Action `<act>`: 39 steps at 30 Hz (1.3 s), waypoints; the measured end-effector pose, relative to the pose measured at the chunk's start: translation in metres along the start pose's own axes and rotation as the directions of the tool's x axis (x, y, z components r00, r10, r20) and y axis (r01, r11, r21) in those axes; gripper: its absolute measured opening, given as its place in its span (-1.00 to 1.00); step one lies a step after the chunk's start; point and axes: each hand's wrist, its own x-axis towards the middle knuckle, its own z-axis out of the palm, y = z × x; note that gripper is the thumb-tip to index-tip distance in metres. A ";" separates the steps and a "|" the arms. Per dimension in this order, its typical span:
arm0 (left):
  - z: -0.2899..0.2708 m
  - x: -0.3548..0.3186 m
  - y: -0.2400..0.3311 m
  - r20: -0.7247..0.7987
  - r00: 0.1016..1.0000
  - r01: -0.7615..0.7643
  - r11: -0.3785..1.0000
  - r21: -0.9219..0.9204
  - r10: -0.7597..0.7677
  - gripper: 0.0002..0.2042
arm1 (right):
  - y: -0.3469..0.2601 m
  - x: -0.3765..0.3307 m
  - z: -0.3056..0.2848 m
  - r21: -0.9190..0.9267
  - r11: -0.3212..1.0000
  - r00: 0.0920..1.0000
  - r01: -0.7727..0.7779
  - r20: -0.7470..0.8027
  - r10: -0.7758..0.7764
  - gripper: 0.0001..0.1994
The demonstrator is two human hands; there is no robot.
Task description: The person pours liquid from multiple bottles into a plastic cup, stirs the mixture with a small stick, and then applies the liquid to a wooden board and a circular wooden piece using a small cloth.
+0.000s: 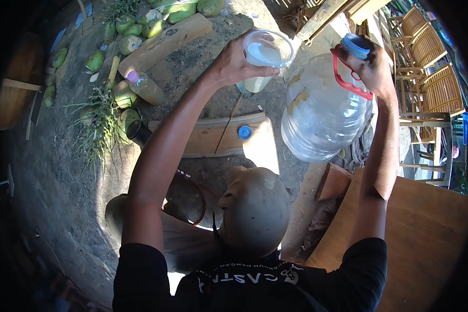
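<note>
Looks down on 2 raised bare arms, well apart. Holds a clear round cup (267, 51) in the left hand (238, 60), fingers and thumb closed around its side. Shows a whitish, cloudy filling inside the cup. Shows a second clear vessel (257, 84) just below in view, pale inside and partly hidden by the hand.

Grips a large clear plastic jug (325, 114) near its blue neck (355, 46) with the right hand (378, 67), curled and slightly blurred. Bears a red handle (343, 80) and tan patches on the wall; cannot tell any contents from the glare.

Shows a blue cap (244, 132) on a wooden board (192, 139) between the arms. Includes a pink-topped, see-through brownish bottle (150, 91) at left, beside green coconuts (123, 94).

Leaves a narrow gap between the board's right end and the jug, with a broad stretch of ground (62, 182) at left. Meets the edge of a brown wooden panel (411, 244) at lower right, and slatted chairs (426, 48) beyond the right hand.
</note>
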 end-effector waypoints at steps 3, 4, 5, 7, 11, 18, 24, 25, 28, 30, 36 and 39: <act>-0.057 0.010 0.019 -0.011 0.999 -0.036 0.999 0.030 0.036 -0.25 | 0.014 0.038 0.014 -0.041 0.999 0.996 -0.025 -0.090 0.021 -0.66; -0.076 0.009 0.030 0.043 0.994 -0.099 0.994 0.049 0.097 -0.29 | 0.007 0.051 0.028 -0.051 0.998 0.987 -0.025 -0.162 0.016 -0.64; -0.098 0.004 0.044 0.096 0.985 -0.149 0.986 0.079 0.142 -0.32 | -0.002 0.065 0.047 -0.033 0.999 0.979 -0.005 -0.202 -0.002 -0.61; -0.112 -0.006 0.084 0.023 0.999 -0.032 0.999 0.041 0.031 -0.35 | -0.033 0.086 0.068 0.192 0.981 0.970 0.001 -0.238 0.046 -0.58; -0.156 -0.053 0.102 -0.205 0.977 0.095 0.985 0.148 -0.063 -0.32 | -0.060 0.146 0.131 0.246 0.965 0.922 0.095 -0.386 0.007 -0.51; -0.174 -0.141 0.126 -0.433 0.891 0.224 0.963 0.151 -0.139 -0.29 | -0.071 0.215 0.246 0.176 0.984 0.931 0.003 -0.360 0.061 -0.36; -0.179 -0.192 0.120 -0.536 0.829 0.268 0.955 0.130 -0.160 -0.29 | -0.087 0.247 0.286 0.315 0.945 0.970 0.089 -0.243 -0.011 -0.56; -0.177 -0.188 0.112 -0.515 0.847 0.241 0.959 0.152 -0.131 -0.29 | -0.066 0.267 0.280 0.373 0.899 0.961 0.231 -0.231 -0.151 -0.59; -0.179 -0.204 0.104 -0.501 0.851 0.265 0.953 0.149 -0.158 -0.30 | -0.087 0.241 0.271 0.649 0.754 0.989 0.107 0.011 -0.150 -0.60; -0.169 -0.197 0.099 -0.495 0.850 0.240 0.969 0.062 -0.179 -0.31 | -0.064 0.204 0.264 0.306 0.939 0.904 0.159 -0.427 -0.014 -0.59; -0.174 -0.191 0.074 -0.414 0.901 0.182 0.979 0.086 -0.131 -0.27 | 0.016 -0.094 0.328 -0.047 0.997 0.873 -0.068 0.481 0.082 -0.46; -0.175 -0.190 0.069 -0.399 0.905 0.176 0.984 0.035 -0.147 -0.29 | 0.031 -0.187 0.365 -0.312 0.947 0.606 -0.074 0.740 0.291 -0.11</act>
